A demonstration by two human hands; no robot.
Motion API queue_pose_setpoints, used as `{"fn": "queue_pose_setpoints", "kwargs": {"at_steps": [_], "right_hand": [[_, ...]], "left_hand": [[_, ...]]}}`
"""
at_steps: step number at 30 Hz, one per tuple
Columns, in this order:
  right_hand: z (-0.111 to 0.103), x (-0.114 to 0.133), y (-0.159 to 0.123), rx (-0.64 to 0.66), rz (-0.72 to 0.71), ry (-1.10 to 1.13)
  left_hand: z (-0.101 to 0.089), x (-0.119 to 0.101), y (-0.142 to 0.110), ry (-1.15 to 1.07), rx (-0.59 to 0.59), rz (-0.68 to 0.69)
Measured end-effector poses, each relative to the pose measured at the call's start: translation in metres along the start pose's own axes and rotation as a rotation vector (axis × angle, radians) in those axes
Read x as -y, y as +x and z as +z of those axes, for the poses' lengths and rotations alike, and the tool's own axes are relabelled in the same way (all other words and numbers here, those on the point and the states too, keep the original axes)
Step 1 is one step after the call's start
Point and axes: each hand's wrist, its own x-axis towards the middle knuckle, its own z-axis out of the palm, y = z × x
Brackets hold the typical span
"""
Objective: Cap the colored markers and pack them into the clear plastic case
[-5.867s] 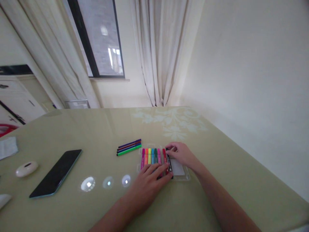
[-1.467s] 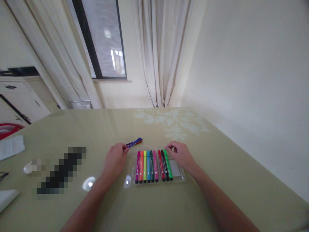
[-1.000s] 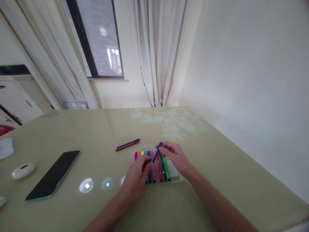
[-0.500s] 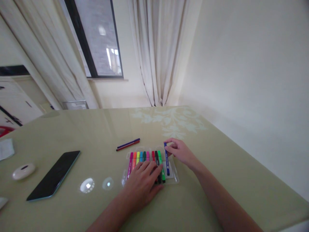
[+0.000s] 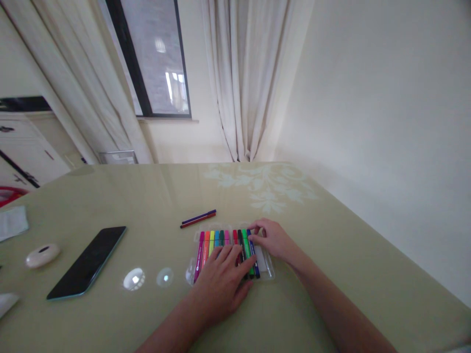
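Observation:
A clear plastic case (image 5: 270, 271) holds a row of coloured markers, from a purple marker (image 5: 199, 255) at the left to a green marker (image 5: 246, 243). My right hand (image 5: 271, 238) pinches the upper end of a blue marker (image 5: 256, 262), which lies in the case beside the green one. Over the lower part of the row rests my left hand (image 5: 222, 277), palm down with fingers stretched out. It hides the lower ends of several markers. Beyond the case, a dark blue marker (image 5: 196, 217) and a dark red marker (image 5: 200, 221) lie together on the table.
On the left of the glossy table (image 5: 154, 196) lie a black tablet (image 5: 88, 262), a white oval object (image 5: 42, 255) and a pale cloth or paper (image 5: 13, 222). A wall (image 5: 386, 147) borders the table's right side. Curtains (image 5: 245, 88) hang behind it.
My right hand has moved the blue marker left and down, from above the case's bare right part to beside the green marker. My left hand stays over the row. The view has shifted slightly.

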Motion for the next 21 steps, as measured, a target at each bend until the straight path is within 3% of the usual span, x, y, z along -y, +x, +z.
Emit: {"fn": "queue_pose_setpoints", "kwargs": {"at_steps": [3, 6, 9, 11, 13, 15, 21], "right_hand": [[0.000, -0.002, 0.000, 0.008, -0.005, -0.008], [0.000, -0.006, 0.001, -0.006, -0.013, 0.007], [0.000, -0.007, 0.003, -0.045, 0.012, 0.008], [0.000, -0.006, 0.003, -0.060, 0.020, 0.001], [-0.001, -0.004, 0.003, -0.067, 0.015, 0.000], [-0.001, -0.003, 0.003, -0.076, 0.006, 0.004], [-0.003, -0.002, 0.002, -0.109, 0.003, 0.029]], "left_hand": [[0.000, 0.001, 0.002, -0.016, -0.007, 0.024], [-0.006, 0.015, 0.004, -0.110, -0.059, 0.023], [-0.015, 0.046, 0.004, -0.155, -0.220, -0.169], [-0.020, 0.071, 0.001, -0.036, -0.306, -0.370], [-0.022, 0.093, -0.003, 0.158, -0.290, -0.534], [-0.022, 0.108, -0.007, 0.281, -0.209, -0.594], [-0.022, 0.115, -0.009, 0.316, -0.109, -0.679]]}}
